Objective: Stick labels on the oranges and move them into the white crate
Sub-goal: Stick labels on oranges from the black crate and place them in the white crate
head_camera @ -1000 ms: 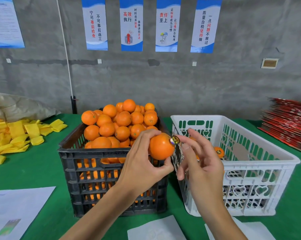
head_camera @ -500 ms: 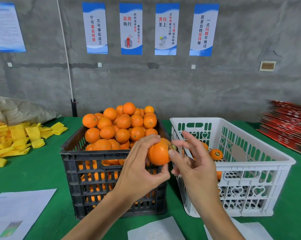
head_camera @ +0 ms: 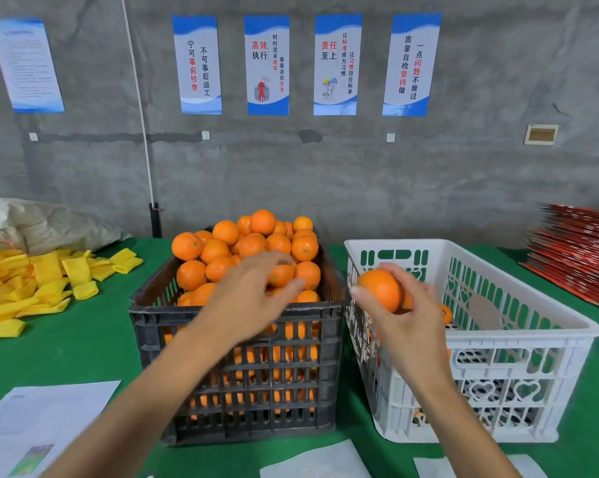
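The orange (head_camera: 380, 288) has changed hands: half a second ago your left hand (head_camera: 248, 298) held it while the right pressed on a label; now your right hand (head_camera: 406, 317) grips it over the near-left corner of the white crate (head_camera: 532, 326), ready to drop in. Your left hand, fingers loosely spread and holding nothing, reaches over the black crate (head_camera: 236, 339) for the next fruit, so one labelling round looks complete

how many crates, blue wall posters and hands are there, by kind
black slatted plastic crate heaped with oranges: 1
white plastic lattice crate: 1
blue-and-white wall posters: 5
hands, left and right: 2
total: 9
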